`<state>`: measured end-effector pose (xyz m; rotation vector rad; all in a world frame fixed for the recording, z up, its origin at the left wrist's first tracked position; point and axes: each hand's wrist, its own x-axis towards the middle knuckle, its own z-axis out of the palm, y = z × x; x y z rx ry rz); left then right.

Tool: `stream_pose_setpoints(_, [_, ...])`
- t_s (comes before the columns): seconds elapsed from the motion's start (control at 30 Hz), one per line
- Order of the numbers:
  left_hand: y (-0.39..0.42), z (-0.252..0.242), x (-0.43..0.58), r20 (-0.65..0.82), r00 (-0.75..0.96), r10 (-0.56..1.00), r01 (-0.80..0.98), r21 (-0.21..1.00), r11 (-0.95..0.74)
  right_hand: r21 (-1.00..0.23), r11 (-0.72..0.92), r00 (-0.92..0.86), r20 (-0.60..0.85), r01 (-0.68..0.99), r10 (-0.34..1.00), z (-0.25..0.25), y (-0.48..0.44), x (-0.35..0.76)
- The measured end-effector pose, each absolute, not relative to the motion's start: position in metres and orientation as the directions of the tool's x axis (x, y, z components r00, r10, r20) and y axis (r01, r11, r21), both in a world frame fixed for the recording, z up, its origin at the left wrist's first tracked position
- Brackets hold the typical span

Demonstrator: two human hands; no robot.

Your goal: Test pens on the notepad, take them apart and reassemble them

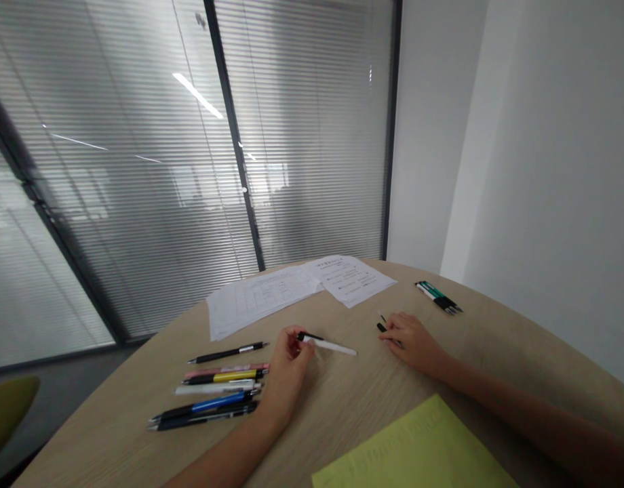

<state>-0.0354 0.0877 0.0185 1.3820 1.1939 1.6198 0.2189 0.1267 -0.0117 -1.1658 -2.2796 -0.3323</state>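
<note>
My left hand (290,356) is closed round the near end of a white pen barrel (335,348) with black at its top, which points to the right just above the table. My right hand (410,337) rests on the table further right, its fingers pinched on a small black pen part (381,327). A thin dark stick, perhaps a refill (382,317), shows beside those fingertips; its other end is hidden by the hand. Left of my left wrist lie several pens, among them a yellow and black pen (233,375), a blue pen (215,403) and a black pen (228,352).
Printed paper sheets (271,298) overlap at the table's far side. A small group of green, white and black pens (438,297) lies at the far right. A yellow sheet or pad (418,451) sits at the near edge. The round wooden table (353,386) stands near a glass partition with blinds.
</note>
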Motion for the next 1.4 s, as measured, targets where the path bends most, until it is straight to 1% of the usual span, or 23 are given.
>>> stream_pose_setpoints(0.17, [0.086, 0.021, -0.035, 0.333, -0.191, 0.923, 0.057, 0.943, -0.328, -0.014, 0.643, -0.511, 0.593, 0.766, 0.622, -0.012, 0.129, 0.221])
stream_pose_setpoints(0.27, [0.085, 0.024, -0.035, 0.318, -0.211, 0.924, 0.034, 0.947, -0.318, -0.074, 0.685, -0.498, 0.631, 0.725, 0.595, -0.009, 0.127, 0.22])
stream_pose_setpoints(0.33, [0.085, 0.025, -0.036, 0.304, -0.225, 0.926, 0.017, 0.951, -0.308, -0.184, 0.694, -0.433, 0.663, 0.697, 0.611, -0.007, 0.124, 0.218])
stream_pose_setpoints(0.4, [0.084, 0.027, -0.035, 0.282, -0.218, 0.934, -0.005, 0.957, -0.29, -0.362, 0.653, -0.317, 0.655, 0.666, 0.686, -0.005, 0.12, 0.213])
stream_pose_setpoints(0.43, [0.085, 0.027, -0.035, 0.266, -0.209, 0.941, -0.024, 0.961, -0.277, -0.469, 0.608, -0.25, 0.622, 0.641, 0.742, -0.004, 0.119, 0.21])
stream_pose_setpoints(0.5, [0.085, 0.028, -0.034, 0.222, -0.189, 0.957, -0.07, 0.969, -0.238, -0.682, 0.485, -0.129, 0.503, 0.547, 0.854, -0.001, 0.115, 0.203])
stream_pose_setpoints(0.57, [0.084, 0.029, -0.034, 0.169, -0.177, 0.97, -0.12, 0.974, -0.192, -0.843, 0.356, -0.063, 0.363, 0.404, 0.93, 0.002, 0.113, 0.196])
stream_pose_setpoints(0.6, [0.084, 0.029, -0.033, 0.146, -0.176, 0.973, -0.142, 0.975, -0.172, -0.894, 0.301, -0.044, 0.304, 0.331, 0.952, 0.003, 0.112, 0.194])
stream_pose_setpoints(0.67, [0.084, 0.029, -0.033, 0.112, -0.174, 0.978, -0.187, 0.972, -0.145, -0.952, 0.224, -0.011, 0.227, 0.207, 0.974, 0.006, 0.11, 0.191])
stream_pose_setpoints(0.73, [0.084, 0.028, -0.033, 0.087, -0.169, 0.982, -0.237, 0.963, -0.126, -0.975, 0.183, 0.042, 0.19, 0.128, 0.981, 0.008, 0.108, 0.19])
stream_pose_setpoints(0.83, [0.084, 0.027, -0.034, 0.052, -0.151, 0.987, -0.308, 0.946, -0.097, -0.98, 0.18, 0.093, 0.187, 0.085, 0.978, 0.008, 0.107, 0.191])
stream_pose_setpoints(0.93, [0.084, 0.028, -0.034, 0.033, -0.121, 0.992, -0.353, 0.933, -0.074, -0.97, 0.22, 0.078, 0.228, 0.102, 0.97, 0.007, 0.107, 0.192])
stream_pose_setpoints(1.13, [0.084, 0.031, -0.032, 0.005, -0.093, 0.996, -0.369, 0.929, -0.039, -0.951, 0.271, 0.071, 0.284, 0.149, 0.956, 0.003, 0.111, 0.191])
stream_pose_setpoints(1.33, [0.085, 0.029, -0.033, -0.002, -0.06, 0.998, -0.404, 0.914, -0.023, -0.957, 0.236, 0.05, 0.247, 0.17, 0.968, 0.005, 0.109, 0.191])
stream_pose_setpoints(1.4, [0.085, 0.028, -0.034, -0.006, -0.062, 0.998, -0.413, 0.911, -0.02, -0.954, 0.241, 0.055, 0.255, 0.177, 0.965, 0.006, 0.108, 0.191])
